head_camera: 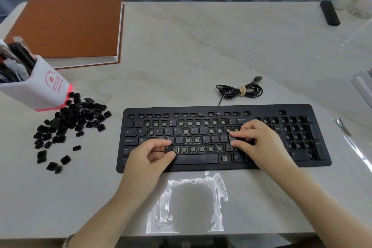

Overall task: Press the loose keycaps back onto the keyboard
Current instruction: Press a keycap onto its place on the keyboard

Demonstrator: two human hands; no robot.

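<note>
Black plastic keyboard [201, 109] lies on the pale marbled table [201, 46], long axis left to right (number pad rightward). Left hand [149, 157] pinches a small black square keycap [168, 149] at the bottom letter row's left end. Right hand [255, 139] curls over right-side keys, grasp unclear.

— What reads on the keyboard [201, 109]?
— White legends: Tab, Caps Lock and Shift down its left edge, Backspace at upper right. Letters Q, E, R, T, U, then A, H, K, L.
— And the white pen cup [40, 94]?
— Red print on its side, too small to read.
</note>
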